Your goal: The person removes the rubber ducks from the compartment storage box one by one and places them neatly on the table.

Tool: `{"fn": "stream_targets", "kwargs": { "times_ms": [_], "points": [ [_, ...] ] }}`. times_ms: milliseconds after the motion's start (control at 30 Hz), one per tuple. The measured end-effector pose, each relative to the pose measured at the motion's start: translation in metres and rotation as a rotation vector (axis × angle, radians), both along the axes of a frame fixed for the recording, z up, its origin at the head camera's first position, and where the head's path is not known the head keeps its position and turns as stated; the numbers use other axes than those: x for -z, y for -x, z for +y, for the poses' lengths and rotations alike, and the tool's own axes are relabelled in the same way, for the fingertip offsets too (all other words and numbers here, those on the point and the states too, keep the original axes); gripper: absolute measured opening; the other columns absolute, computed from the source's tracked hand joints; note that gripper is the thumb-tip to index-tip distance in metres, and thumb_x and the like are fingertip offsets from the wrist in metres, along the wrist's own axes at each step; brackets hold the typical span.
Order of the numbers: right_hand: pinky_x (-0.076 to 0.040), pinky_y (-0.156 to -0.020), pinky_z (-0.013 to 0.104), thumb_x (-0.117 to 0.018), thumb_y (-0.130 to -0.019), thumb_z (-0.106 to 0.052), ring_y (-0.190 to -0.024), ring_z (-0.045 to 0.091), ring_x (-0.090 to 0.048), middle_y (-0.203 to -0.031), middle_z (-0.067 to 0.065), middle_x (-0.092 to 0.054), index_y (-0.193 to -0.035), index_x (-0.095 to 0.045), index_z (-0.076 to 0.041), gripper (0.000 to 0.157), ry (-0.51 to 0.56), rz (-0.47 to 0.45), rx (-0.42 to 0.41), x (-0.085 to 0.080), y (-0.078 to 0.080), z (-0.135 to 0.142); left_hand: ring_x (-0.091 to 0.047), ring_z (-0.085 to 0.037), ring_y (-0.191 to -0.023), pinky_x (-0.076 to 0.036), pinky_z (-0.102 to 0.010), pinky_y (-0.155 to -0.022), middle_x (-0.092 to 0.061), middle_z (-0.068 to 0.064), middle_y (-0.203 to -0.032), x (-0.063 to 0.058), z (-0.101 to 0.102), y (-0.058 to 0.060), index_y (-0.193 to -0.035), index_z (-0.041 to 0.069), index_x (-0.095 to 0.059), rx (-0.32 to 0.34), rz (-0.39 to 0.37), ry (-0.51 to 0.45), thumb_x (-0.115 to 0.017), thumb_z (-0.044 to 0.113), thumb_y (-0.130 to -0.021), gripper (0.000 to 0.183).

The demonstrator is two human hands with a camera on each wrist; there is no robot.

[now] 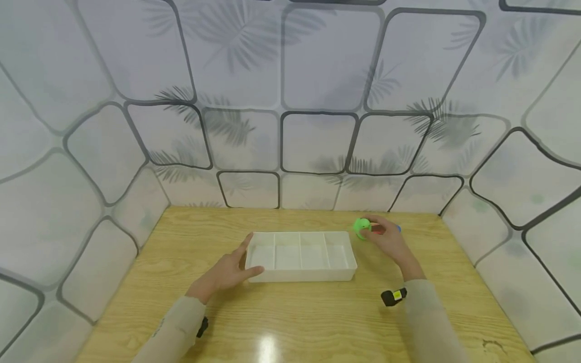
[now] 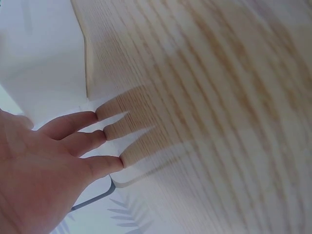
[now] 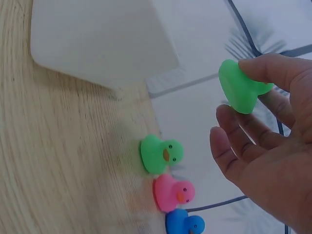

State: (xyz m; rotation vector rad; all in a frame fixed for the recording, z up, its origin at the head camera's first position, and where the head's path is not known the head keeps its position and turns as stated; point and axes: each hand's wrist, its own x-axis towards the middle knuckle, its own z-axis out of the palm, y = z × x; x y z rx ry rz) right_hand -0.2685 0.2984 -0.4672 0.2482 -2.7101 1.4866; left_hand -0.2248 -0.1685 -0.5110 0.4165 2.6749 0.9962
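Observation:
A white tray (image 1: 299, 275) with several compartments in a row lies on the table. My left hand (image 1: 222, 275) spans its left end, the thumb at the front corner and the index finger along the back corner. In the left wrist view the other fingers (image 2: 78, 142) reach out straight, tips at the wood. Beyond the tray's right end, my right hand (image 1: 391, 244) pinches a green toy duck (image 3: 237, 87) between thumb and fingers, raised off the table. Below it stand a second green duck (image 3: 158, 153), a pink duck (image 3: 170, 192) and a blue duck (image 3: 183, 223).
The wooden table (image 1: 290, 317) meets a patterned backdrop (image 1: 317, 141) at the back and both sides. Small black wrist cameras (image 1: 393, 297) sit at both sleeves. In the head view the right hand partly covers the standing ducks.

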Motion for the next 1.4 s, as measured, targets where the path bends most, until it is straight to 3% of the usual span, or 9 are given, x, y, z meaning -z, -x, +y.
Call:
{"fn": "stream_targets", "kwargs": {
  "times_ms": [267, 567, 667, 900, 1033, 1133, 1200, 1267, 1400],
  "points": [
    [-0.055, -0.089, 0.041, -0.072, -0.102, -0.029, -0.125, 0.044, -0.061, -0.147, 0.026, -0.059, -0.15, -0.058, -0.007, 0.054, -0.07, 0.029, 0.039, 0.0, -0.003, 0.018, -0.058, -0.051, -0.133, -0.04, -0.067, -0.114, -0.039, -0.035, -0.161, 0.002, -0.001, 0.001, -0.17, 0.037, 0.006, -0.003, 0.006, 0.002, -0.062, 0.07, -0.096, 0.105],
    [-0.052, -0.094, 0.046, -0.07, -0.103, -0.031, -0.127, 0.045, -0.06, -0.148, 0.025, -0.058, -0.15, -0.057, -0.007, 0.054, -0.107, 0.025, 0.098, 0.004, -0.003, 0.041, -0.054, -0.053, -0.136, -0.038, -0.068, -0.116, -0.035, -0.035, -0.163, 0.003, -0.001, 0.001, -0.17, 0.038, 0.006, -0.011, 0.001, -0.006, -0.063, 0.07, -0.096, 0.106],
    [-0.052, -0.095, 0.05, -0.068, -0.104, -0.03, -0.129, 0.048, -0.058, -0.151, 0.026, -0.056, -0.151, -0.056, -0.006, 0.054, -0.095, 0.027, 0.115, 0.005, -0.004, 0.049, -0.059, -0.05, -0.131, -0.038, -0.068, -0.115, -0.036, -0.035, -0.162, 0.003, -0.001, 0.002, -0.17, 0.038, 0.006, -0.008, -0.001, -0.004, -0.063, 0.07, -0.096, 0.106],
    [-0.051, -0.086, 0.033, -0.067, -0.104, -0.026, -0.124, 0.047, -0.062, -0.15, 0.025, -0.058, -0.148, -0.058, -0.002, 0.05, -0.125, 0.065, 0.145, 0.004, -0.006, 0.065, -0.07, -0.03, -0.102, -0.041, -0.067, -0.113, -0.042, -0.038, -0.157, 0.003, 0.0, 0.003, -0.17, 0.038, 0.007, -0.003, -0.007, 0.001, -0.063, 0.069, -0.096, 0.106],
    [-0.05, -0.088, 0.035, -0.066, -0.105, -0.029, -0.128, 0.049, -0.059, -0.153, 0.027, -0.055, -0.149, -0.056, -0.003, 0.052, -0.131, 0.041, 0.151, 0.003, -0.007, 0.071, -0.07, -0.031, -0.103, -0.042, -0.066, -0.112, -0.045, -0.037, -0.156, 0.003, 0.0, 0.002, -0.17, 0.038, 0.006, -0.006, -0.001, 0.003, -0.063, 0.07, -0.096, 0.106],
    [-0.05, -0.088, 0.035, -0.066, -0.105, -0.033, -0.129, 0.048, -0.059, -0.154, 0.026, -0.054, -0.15, -0.056, -0.004, 0.054, -0.133, 0.023, 0.165, 0.004, -0.006, 0.076, -0.069, -0.037, -0.114, -0.042, -0.067, -0.112, -0.043, -0.036, -0.158, 0.003, -0.001, 0.001, -0.17, 0.038, 0.006, -0.004, 0.009, 0.005, -0.063, 0.07, -0.096, 0.106],
    [-0.051, -0.086, 0.032, -0.066, -0.105, -0.034, -0.125, 0.042, -0.063, -0.154, 0.026, -0.054, -0.15, -0.056, -0.004, 0.056, -0.136, 0.021, 0.176, 0.005, -0.005, 0.079, -0.067, -0.04, -0.118, -0.041, -0.067, -0.113, -0.041, -0.036, -0.159, 0.003, -0.001, 0.001, -0.17, 0.037, 0.005, -0.002, 0.012, 0.004, -0.063, 0.07, -0.096, 0.106],
    [-0.051, -0.083, 0.027, -0.067, -0.105, -0.036, -0.116, 0.026, -0.067, -0.153, 0.026, -0.055, -0.15, -0.056, -0.004, 0.057, -0.138, 0.02, 0.189, 0.006, -0.004, 0.082, -0.068, -0.039, -0.116, -0.042, -0.067, -0.112, -0.042, -0.035, -0.159, 0.003, -0.001, 0.001, -0.17, 0.038, 0.006, -0.001, 0.013, 0.001, -0.063, 0.07, -0.096, 0.106],
    [-0.05, -0.079, 0.021, -0.066, -0.105, -0.038, -0.098, -0.01, -0.056, -0.154, 0.027, -0.053, -0.153, -0.053, -0.003, 0.061, -0.123, 0.006, 0.204, 0.008, -0.001, 0.088, -0.069, -0.033, -0.11, -0.043, -0.065, -0.112, -0.045, -0.034, -0.158, 0.005, -0.001, 0.002, -0.169, 0.038, 0.007, 0.0, 0.019, -0.001, -0.062, 0.071, -0.096, 0.106]
  ]
}}
